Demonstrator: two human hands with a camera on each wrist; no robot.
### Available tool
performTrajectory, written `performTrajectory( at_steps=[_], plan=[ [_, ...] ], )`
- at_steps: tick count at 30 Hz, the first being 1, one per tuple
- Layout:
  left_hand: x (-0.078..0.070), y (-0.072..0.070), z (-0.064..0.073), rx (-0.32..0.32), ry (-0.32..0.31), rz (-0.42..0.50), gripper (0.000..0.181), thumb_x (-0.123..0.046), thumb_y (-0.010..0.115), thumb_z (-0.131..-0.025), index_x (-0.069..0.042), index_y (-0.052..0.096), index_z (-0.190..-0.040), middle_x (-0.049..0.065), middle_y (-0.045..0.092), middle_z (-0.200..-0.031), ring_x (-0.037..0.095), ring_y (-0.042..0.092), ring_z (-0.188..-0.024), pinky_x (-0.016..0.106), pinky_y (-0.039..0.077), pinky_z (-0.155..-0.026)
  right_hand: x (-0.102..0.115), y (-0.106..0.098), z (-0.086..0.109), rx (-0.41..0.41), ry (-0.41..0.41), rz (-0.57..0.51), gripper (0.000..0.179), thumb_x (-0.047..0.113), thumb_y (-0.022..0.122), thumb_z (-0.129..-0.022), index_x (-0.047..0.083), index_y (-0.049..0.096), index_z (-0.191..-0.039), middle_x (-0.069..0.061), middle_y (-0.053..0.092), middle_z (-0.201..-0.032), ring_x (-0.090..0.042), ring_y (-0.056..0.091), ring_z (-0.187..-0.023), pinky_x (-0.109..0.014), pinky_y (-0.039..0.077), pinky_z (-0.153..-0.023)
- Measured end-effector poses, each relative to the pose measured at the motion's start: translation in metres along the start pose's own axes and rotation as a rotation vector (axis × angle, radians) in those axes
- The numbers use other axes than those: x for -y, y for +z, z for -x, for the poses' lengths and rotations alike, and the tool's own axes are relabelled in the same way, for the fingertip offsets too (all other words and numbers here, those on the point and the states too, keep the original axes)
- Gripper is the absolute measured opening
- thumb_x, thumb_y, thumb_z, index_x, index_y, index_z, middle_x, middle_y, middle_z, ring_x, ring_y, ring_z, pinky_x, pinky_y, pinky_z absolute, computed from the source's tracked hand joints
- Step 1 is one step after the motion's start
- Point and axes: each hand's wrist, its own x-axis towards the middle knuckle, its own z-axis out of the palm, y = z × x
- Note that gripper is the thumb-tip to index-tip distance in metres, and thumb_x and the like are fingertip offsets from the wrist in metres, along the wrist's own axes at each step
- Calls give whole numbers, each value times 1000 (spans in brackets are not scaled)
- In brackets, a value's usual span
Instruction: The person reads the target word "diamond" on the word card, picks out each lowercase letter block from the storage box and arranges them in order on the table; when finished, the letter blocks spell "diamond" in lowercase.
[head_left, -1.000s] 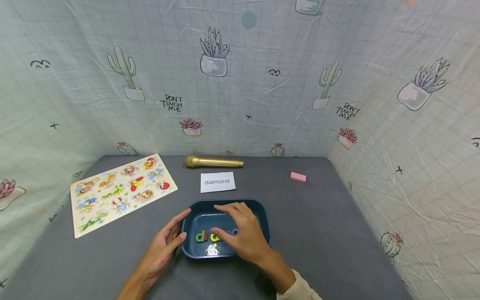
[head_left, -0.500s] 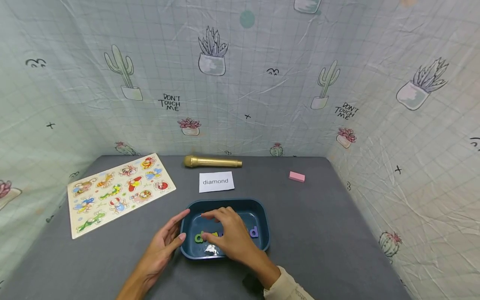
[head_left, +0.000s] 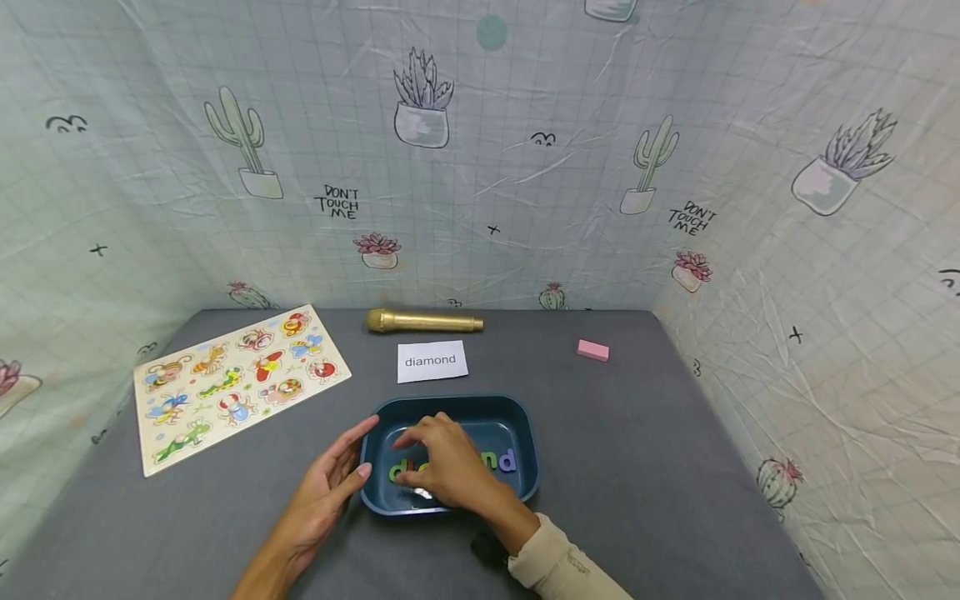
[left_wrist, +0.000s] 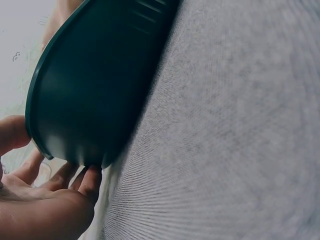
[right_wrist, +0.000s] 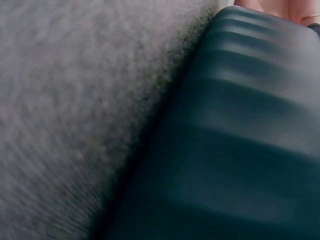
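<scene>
Grey tabletop (head_left: 637,467): left grip (head_left: 326,479) touching blue tray (head_left: 527,433), right grip (head_left: 444,462) over letters (head_left: 512,460).

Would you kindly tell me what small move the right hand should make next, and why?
I would probably lift the right hand clear of the tray, because it hides the middle of the row of letters, so their spelling can't be checked against the card reading "diamond".

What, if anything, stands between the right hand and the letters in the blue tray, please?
Nothing visible does. The right hand reaches in over the near rim of the blue tray, its thumb close to the green d. The hand itself hides the middle letters from the head camera.
</scene>
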Motion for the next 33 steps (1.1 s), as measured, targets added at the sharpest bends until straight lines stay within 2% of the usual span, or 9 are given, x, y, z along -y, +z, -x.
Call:
performTrajectory(
  at_steps=[5, 10, 16, 25, 33],
  plan=[
    [-1, 2, -1, -10, -14, -4, 62, -15, 58, -110, -18, 33, -167, 8, 21, -178, 36, 12, -165, 2, 35, -110, -3, 4, -2, 9, -21, 84, 38, 38, 94, -81, 24, 82, -114, 8, 76, -109, -7, 56, -97, -26, 51, -89],
    [-1, 1, -1, -20, -22, -2, 63, -15, 59, -110, -20, 34, -167, 6, 23, -178, 34, 14, -165, 3, 37, -109, -2, 6, -2, 26, -33, 125, 39, 41, 93, -82, 24, 82, -116, 10, 76, -111, -8, 57, -100, -30, 53, -95],
    [1, 1, -1, -17, -19, -5, 62, -14, 58, -110, -19, 33, -167, 6, 23, -177, 33, 17, -164, 4, 38, -110, -1, 6, -2, 29, -46, 169, 37, 41, 93, -82, 24, 83, -114, 11, 76, -109, -7, 56, -97, -26, 51, -90],
    [0, 2, -1, -19, -5, -21, 62, -17, 58, -110, -20, 33, -167, 6, 24, -177, 24, 21, -163, 3, 36, -111, 1, 9, -7, 62, -40, 242, 34, 42, 91, -84, 25, 84, -113, 11, 74, -104, -6, 50, -89, -22, 46, -81],
    [-1, 4, 1, -14, -1, -20, 62, -16, 58, -110, -18, 33, -167, 7, 23, -177, 34, 15, -165, 2, 35, -109, 3, 12, -7, 55, -61, 290, 26, 39, 90, -85, 25, 84, -106, 11, 71, -95, -7, 50, -87, -22, 45, -79]
  ],
)
